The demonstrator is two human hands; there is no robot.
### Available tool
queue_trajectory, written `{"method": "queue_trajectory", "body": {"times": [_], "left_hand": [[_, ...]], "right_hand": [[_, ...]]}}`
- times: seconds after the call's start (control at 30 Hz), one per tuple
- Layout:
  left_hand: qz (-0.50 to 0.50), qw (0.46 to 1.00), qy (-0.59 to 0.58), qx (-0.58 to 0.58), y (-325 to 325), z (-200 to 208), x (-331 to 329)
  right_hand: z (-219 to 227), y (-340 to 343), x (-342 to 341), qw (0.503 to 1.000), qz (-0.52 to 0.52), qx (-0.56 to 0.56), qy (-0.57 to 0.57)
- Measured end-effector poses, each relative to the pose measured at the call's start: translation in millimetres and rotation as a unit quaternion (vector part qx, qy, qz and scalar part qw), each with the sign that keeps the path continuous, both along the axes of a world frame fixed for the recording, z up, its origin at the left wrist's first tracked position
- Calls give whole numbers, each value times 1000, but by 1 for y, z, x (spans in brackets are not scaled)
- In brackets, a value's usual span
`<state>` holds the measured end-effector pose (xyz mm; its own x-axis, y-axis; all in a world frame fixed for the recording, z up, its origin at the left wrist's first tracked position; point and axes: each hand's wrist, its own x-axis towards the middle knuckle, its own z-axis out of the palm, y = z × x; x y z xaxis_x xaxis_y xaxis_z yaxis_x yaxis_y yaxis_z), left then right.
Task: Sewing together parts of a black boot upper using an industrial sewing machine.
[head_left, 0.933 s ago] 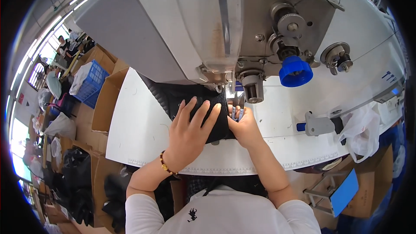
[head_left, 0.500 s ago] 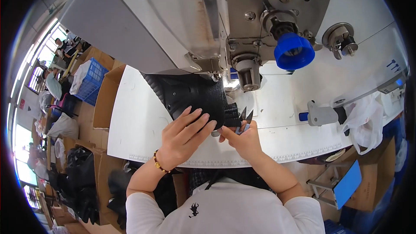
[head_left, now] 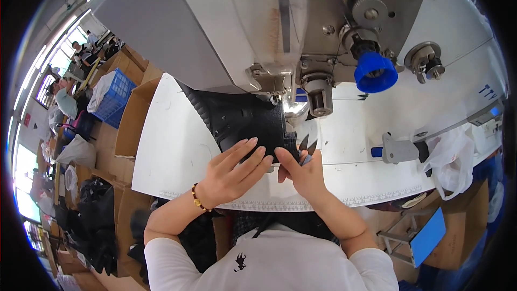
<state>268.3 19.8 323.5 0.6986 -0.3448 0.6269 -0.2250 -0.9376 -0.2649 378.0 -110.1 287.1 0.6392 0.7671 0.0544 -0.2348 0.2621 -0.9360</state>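
Note:
A black, leather-like piece [head_left: 246, 121] with ribbed edging and small holes lies under the head of a large sewing machine [head_left: 237, 32]. My left hand [head_left: 231, 177] rests flat on its near end, fingers stretched out and slightly apart. At the piece's right near corner, my right hand [head_left: 308, 177] has its thumb on the black material. Small thread snips [head_left: 308, 144] are tucked in that same hand, blades pointing away from me. The snips' handle is mostly hidden by the fingers. Dark strip-like material [head_left: 291, 139] shows along the piece's right edge.
The white table [head_left: 172, 156] has a ruler strip along its curved front edge. A blue thread-stand cup [head_left: 375, 73] sits on the machine. White plastic bags [head_left: 452, 164] hang at right. Cardboard boxes [head_left: 134, 121] and a blue crate [head_left: 113, 97] stand left; people sit farther off.
The view has shifted slightly. My right thumb now lies farther onto the black piece's corner, and less of the dark strip material shows beside the snips. My left hand stays on the piece.

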Motion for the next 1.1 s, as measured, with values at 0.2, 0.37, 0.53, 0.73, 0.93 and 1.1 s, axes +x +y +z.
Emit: {"method": "queue_trajectory", "body": {"times": [0.2, 0.37, 0.53, 0.73, 0.93, 1.1], "left_hand": [[-23, 1000, -6, -1, 3, 0, 1], [-27, 999, -20, -1, 6, -1, 5], [-24, 999, -25, -28, 17, 1, 17], [-27, 998, -26, -46, 29, 4, 27], [-21, 997, -40, -56, 37, 8, 37], [-19, 998, -21, -60, 41, 15, 44]], "right_hand": [[-5, 0, -8, 1000, -21, 8, 21], [-7, 4, -5, 999, -17, 45, 25], [3, 15, 3, 998, -29, 34, 50], [7, 26, 9, 997, -45, 15, 63], [18, 34, 15, 996, -61, 26, 52], [7, 28, 22, 996, -87, 18, -11]]}}
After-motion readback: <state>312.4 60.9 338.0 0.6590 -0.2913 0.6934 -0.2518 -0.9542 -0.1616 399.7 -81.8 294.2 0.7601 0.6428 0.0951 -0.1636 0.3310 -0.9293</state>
